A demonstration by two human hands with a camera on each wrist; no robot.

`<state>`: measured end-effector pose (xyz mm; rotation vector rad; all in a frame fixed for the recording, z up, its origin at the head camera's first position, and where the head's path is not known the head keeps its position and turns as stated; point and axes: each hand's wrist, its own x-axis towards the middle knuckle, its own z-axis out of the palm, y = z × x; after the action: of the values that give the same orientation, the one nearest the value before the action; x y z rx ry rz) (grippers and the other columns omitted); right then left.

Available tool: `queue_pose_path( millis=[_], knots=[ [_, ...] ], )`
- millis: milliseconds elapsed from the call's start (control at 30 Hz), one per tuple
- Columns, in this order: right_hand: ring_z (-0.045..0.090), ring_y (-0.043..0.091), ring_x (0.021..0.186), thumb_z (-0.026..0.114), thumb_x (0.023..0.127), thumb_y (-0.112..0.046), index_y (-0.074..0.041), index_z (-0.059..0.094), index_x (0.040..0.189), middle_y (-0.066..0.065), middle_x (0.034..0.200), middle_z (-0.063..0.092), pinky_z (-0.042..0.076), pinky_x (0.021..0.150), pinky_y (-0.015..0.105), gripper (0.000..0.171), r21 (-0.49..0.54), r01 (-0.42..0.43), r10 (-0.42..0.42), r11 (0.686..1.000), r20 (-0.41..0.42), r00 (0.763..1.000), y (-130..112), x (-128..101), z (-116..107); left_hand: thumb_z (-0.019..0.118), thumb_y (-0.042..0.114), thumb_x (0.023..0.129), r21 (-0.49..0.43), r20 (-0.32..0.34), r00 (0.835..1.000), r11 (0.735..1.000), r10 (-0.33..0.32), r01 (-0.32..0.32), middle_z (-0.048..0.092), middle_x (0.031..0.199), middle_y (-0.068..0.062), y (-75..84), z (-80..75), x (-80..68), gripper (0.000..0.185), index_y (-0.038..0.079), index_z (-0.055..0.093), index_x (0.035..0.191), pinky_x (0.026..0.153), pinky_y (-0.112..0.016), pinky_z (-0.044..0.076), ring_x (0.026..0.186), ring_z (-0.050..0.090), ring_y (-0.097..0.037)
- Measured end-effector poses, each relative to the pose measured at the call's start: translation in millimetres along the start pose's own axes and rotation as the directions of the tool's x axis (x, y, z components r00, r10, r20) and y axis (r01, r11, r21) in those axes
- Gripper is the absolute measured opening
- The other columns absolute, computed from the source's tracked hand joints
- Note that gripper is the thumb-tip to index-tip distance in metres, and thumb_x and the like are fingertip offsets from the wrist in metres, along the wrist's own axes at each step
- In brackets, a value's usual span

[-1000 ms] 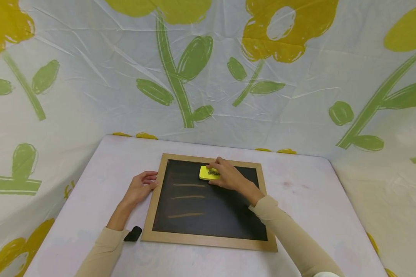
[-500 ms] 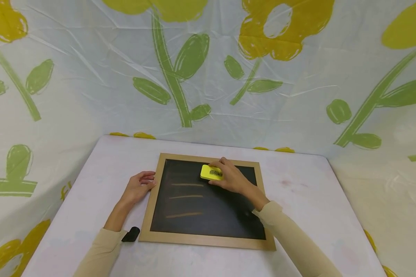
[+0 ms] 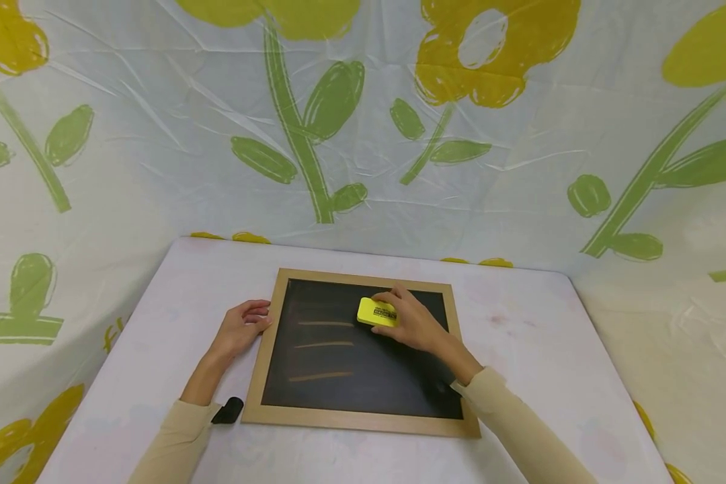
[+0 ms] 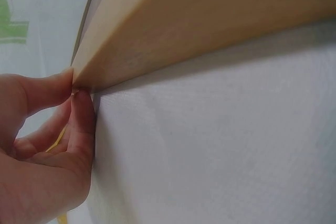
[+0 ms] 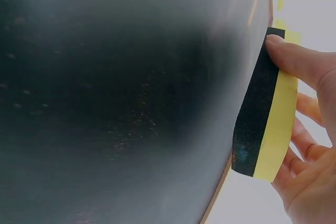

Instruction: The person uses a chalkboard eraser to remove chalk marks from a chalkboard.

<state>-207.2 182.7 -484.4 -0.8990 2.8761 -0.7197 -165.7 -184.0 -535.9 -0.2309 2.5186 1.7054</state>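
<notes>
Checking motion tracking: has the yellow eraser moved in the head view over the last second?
Yes: the eraser has shifted right and slightly nearer the person, judged against the board's wooden frame.

Small booth [image 3: 157,188], seemingly indoors; creased flower-print sheeting [image 3: 363,168] round three sides; pale-covered table [image 3: 520,363] between.

Head view bright; shadow on blackboard [image 3: 314,395] beneath right hand [image 3: 417,324]. 2 wrist views soft; right wrist background [image 5: 310,9] overexposed behind eraser [image 5: 275,124].
</notes>
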Motion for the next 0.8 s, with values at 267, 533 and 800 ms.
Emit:
queue_pose_path(
  millis=[267,533,800],
  knots=[
    [0.048,0.018,0.090,0.088,0.083,-0.029,-0.007,0.063,0.138,0.005,0.107,0.052,0.044,0.078,0.033,0.064,0.015,0.021,-0.022,1.000,0.019,1.000,-1,-11,3,0.068,0.007,0.098,-0.013,0.001,1.000,1.000,0.008,-0.008,0.065,0.120,-0.024,-0.7,-0.9,0.5,0.040,-0.005,0.059,0.135,0.074,-0.017,0.048,0.104,0.063,-0.031],
    [0.052,0.019,0.097,0.085,0.083,-0.028,-0.007,0.064,0.135,0.007,0.117,0.056,0.049,0.085,0.037,0.060,0.010,0.030,-0.030,1.000,0.049,0.998,-1,-12,9,0.068,0.005,0.097,-0.016,-0.004,1.000,1.000,0.020,-0.020,0.065,0.119,-0.025,-0.8,-0.6,0.7,0.040,-0.007,0.059,0.134,0.073,-0.017,0.048,0.101,0.064,-0.030],
    [0.050,0.018,0.093,0.090,0.081,-0.029,-0.006,0.067,0.130,0.006,0.113,0.055,0.048,0.082,0.036,0.059,-0.018,0.071,-0.070,0.997,0.048,0.996,-5,-13,8,0.068,0.003,0.096,-0.028,-0.005,1.000,0.999,0.025,-0.025,0.065,0.119,-0.026,1.5,-0.8,-0.2,0.040,-0.008,0.059,0.133,0.071,-0.017,0.049,0.099,0.064,-0.027]
  ],
)
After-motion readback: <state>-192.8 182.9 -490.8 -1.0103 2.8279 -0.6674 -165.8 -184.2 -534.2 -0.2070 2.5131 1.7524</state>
